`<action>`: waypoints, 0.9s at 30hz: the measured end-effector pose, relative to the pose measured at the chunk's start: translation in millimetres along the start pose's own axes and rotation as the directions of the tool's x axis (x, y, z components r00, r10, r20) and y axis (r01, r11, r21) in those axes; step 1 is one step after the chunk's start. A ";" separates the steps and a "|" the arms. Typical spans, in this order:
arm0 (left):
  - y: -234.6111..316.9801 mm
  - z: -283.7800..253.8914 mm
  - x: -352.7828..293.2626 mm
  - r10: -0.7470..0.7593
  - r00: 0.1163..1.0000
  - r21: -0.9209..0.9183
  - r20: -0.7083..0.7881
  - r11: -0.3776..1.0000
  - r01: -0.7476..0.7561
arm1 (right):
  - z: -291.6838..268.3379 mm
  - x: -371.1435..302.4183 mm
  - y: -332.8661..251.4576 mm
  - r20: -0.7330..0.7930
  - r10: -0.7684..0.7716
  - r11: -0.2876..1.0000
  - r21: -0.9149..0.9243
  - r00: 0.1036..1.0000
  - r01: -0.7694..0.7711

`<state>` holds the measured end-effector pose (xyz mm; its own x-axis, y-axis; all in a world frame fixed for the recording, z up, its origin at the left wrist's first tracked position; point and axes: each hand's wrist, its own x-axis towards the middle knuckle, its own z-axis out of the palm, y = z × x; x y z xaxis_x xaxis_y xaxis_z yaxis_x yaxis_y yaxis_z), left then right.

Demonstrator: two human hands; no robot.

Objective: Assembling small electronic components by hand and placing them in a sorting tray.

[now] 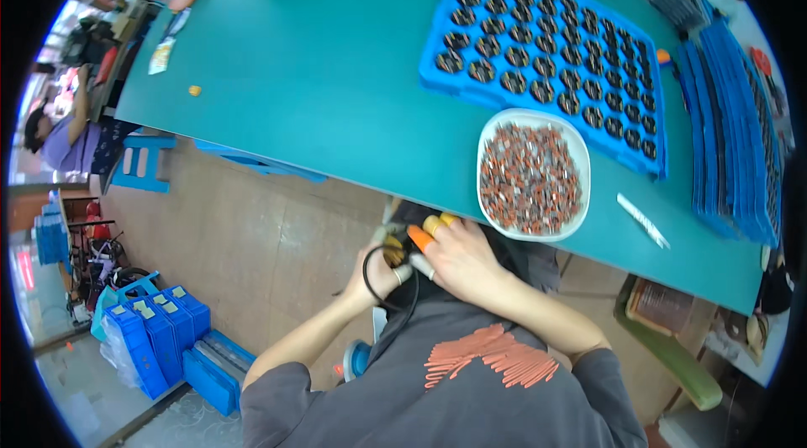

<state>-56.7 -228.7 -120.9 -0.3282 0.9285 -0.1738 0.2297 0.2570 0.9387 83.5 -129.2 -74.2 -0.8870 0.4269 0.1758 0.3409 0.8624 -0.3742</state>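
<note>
Both my hands are close together over my lap, just below the table's near edge. My left hand has its fingers curled round a thin black cord, which loops out beside the wrist. My right hand comes in from the right with bent fingers meeting the left ones. Orange and yellow finger covers sit on its fingertips, and pale covers show where the hands meet. What lies between the fingertips is small, dark and mostly hidden. A white bowl heaped with small orange-and-silver parts stands at the table edge near my right hand.
On the green table lies a blue tray with rows of round black parts. Stacked blue trays stand at the right, near a white marker-like tube. Blue crates are on the floor at left; a person sits farther off.
</note>
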 end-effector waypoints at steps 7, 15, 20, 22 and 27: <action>-4.7 10.8 -22.2 -0.026 0.987 -0.203 -0.156 0.979 -0.006 | 7.2 8.2 10.4 0.228 -0.033 0.952 0.305 0.973 -0.039; 2.1 -16.3 -5.5 0.052 0.974 0.330 0.222 0.935 -0.126 | -3.8 20.4 6.3 0.389 0.058 0.819 0.509 0.919 -0.266; 5.2 -16.1 -7.5 0.096 0.986 0.266 0.136 0.955 -0.130 | -6.1 26.0 14.8 0.462 0.148 0.784 0.484 0.874 -0.389; 3.6 -13.9 -7.8 0.219 0.973 0.271 0.067 0.935 -0.229 | 0.2 23.3 22.2 0.467 0.025 0.776 0.548 0.884 -0.312; 15.2 -8.1 -8.4 -0.162 0.986 0.085 0.036 0.984 0.158 | -4.9 22.6 22.9 0.547 0.029 0.811 0.476 0.837 -0.340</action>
<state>-57.9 -234.8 -102.8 -0.3279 0.8838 -0.3338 0.2518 0.4224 0.8707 72.8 -98.5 -74.3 -0.9025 0.2337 -0.3618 0.4295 0.4249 -0.7969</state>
